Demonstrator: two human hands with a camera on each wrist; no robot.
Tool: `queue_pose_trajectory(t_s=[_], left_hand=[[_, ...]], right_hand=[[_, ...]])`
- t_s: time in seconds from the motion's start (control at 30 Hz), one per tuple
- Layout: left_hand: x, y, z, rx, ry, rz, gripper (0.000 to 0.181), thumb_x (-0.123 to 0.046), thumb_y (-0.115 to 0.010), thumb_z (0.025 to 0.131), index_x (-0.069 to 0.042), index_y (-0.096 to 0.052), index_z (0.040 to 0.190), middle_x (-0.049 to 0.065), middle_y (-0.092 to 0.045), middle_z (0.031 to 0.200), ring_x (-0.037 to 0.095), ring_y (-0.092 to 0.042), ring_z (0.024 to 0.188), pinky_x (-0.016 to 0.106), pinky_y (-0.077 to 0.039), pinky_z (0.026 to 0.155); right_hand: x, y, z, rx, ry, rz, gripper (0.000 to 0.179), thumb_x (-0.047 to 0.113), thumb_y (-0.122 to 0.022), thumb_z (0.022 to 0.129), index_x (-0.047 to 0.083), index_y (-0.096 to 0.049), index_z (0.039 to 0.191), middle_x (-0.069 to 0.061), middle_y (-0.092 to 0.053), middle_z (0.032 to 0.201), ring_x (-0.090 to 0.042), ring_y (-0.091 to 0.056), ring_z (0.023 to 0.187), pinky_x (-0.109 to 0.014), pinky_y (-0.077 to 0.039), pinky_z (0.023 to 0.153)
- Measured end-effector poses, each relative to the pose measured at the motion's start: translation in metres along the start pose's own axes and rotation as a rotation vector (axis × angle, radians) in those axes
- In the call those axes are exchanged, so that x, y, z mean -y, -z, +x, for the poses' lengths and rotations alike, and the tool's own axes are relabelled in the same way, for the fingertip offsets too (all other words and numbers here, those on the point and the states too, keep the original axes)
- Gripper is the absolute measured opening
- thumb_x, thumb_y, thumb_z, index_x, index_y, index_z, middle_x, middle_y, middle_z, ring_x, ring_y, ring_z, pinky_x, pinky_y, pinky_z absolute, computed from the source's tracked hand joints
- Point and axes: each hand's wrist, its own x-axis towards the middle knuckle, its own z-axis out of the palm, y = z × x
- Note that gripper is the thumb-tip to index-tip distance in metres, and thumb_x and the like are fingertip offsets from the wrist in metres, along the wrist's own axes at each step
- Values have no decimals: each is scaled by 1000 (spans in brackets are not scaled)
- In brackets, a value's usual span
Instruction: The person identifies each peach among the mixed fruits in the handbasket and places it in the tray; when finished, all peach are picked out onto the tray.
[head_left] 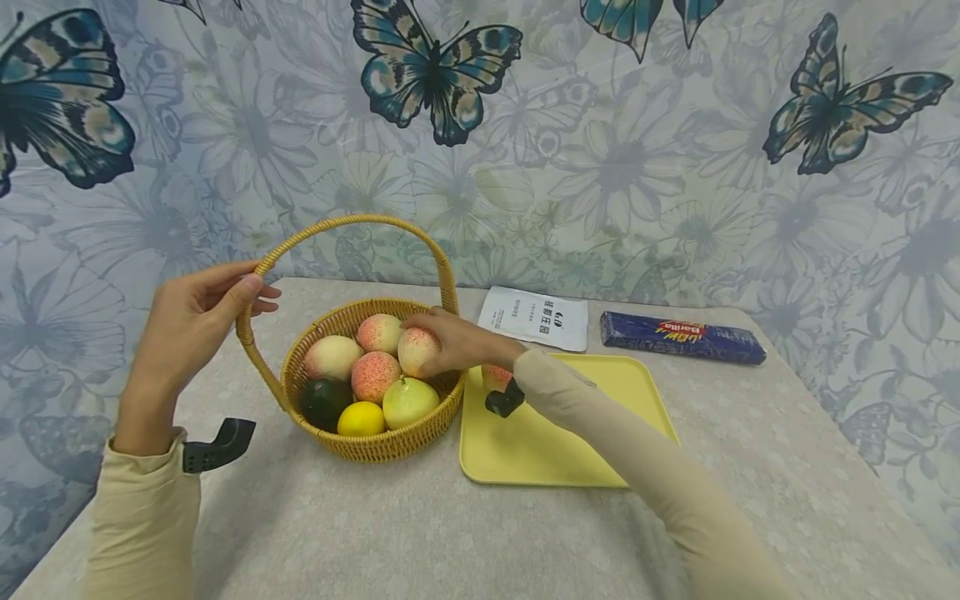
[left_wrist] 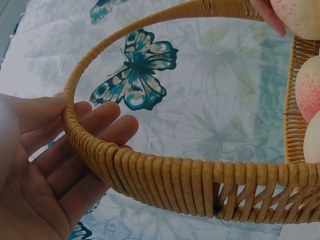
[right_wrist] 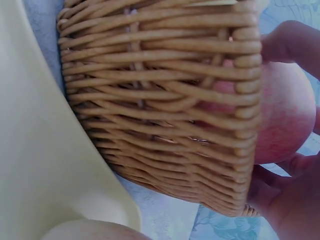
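Note:
A wicker basket (head_left: 375, 450) with a tall arched handle (head_left: 360, 220) stands left of centre. My left hand (head_left: 191, 321) holds the handle's left side, thumb on one side and fingers behind it, as the left wrist view shows. Inside the basket's right side, my right hand (head_left: 468, 342) grips a peach (head_left: 417, 352) at rim height. Around that peach lie other peaches (head_left: 375, 377), a green pear (head_left: 408, 402), a yellow lemon (head_left: 362, 419) and a dark avocado (head_left: 326, 403). In the right wrist view, the woven wall (right_wrist: 165, 100) hides part of the gripped peach.
Right of the basket lies a yellow tray (head_left: 555, 467), bearing a peach (head_left: 495, 377) partly hidden by the right wrist. Behind the tray are a white pouch (head_left: 525, 321) and a blue Barilla pack (head_left: 682, 337). A butterfly-patterned cloth (head_left: 480, 183) hangs behind the table.

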Motion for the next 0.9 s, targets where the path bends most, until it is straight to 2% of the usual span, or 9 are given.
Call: queue_pose_trajectory(t_s=[0.2, 0.37, 0.5, 0.63, 0.73, 0.9], left_hand=[[0, 0, 0, 1, 9, 2, 39, -20, -57, 97, 1, -57, 130, -20, -67, 90, -4, -67, 80, 8, -50, 69], [-1, 0, 0, -1, 10, 5, 38, -20, -57, 97, 1, -57, 130, -20, -67, 90, -4, -66, 80, 8, -50, 69], [0, 0, 1, -4, 13, 11, 38, -20, -57, 97, 0, -58, 130, -20, -67, 90, -4, -66, 80, 8, -50, 69], [0, 0, 0, -5, 22, 19, 38, -20, -57, 97, -1, -58, 130, -19, -67, 90, -4, -66, 80, 9, -50, 69], [0, 0, 0, -2, 25, 21, 37, -20, -56, 97, -2, -58, 130, -19, -67, 91, -4, -66, 80, 9, -50, 69], [0, 0, 0, -1, 18, 13, 37, -20, -57, 97, -1, -58, 130, -20, -67, 90, -4, -66, 81, 9, -50, 69]], right_hand=[[-3, -4, -3, -74, -18, 168, 75, 23, -73, 80, 6, -38, 144, -9, -48, 137, -19, -54, 112, -28, -48, 90], [-2, -6, -13, -141, -50, 308, 70, 23, -73, 80, 13, -41, 143, -5, -53, 132, -16, -57, 107, -28, -51, 86], [-1, -6, -22, -189, -36, 347, 67, 25, -74, 80, 20, -45, 140, 0, -54, 130, -14, -58, 105, -29, -51, 85], [2, -5, -30, -202, 12, 359, 66, 26, -74, 80, 24, -46, 140, 3, -51, 134, -13, -56, 109, -30, -50, 88], [4, -4, -36, -209, 38, 377, 68, 24, -74, 81, 20, -44, 142, 2, -50, 136, -14, -54, 114, -31, -49, 90], [6, -4, -45, -233, 33, 444, 74, 22, -73, 83, 14, -35, 147, -3, -49, 135, -15, -52, 116, -33, -50, 90]])
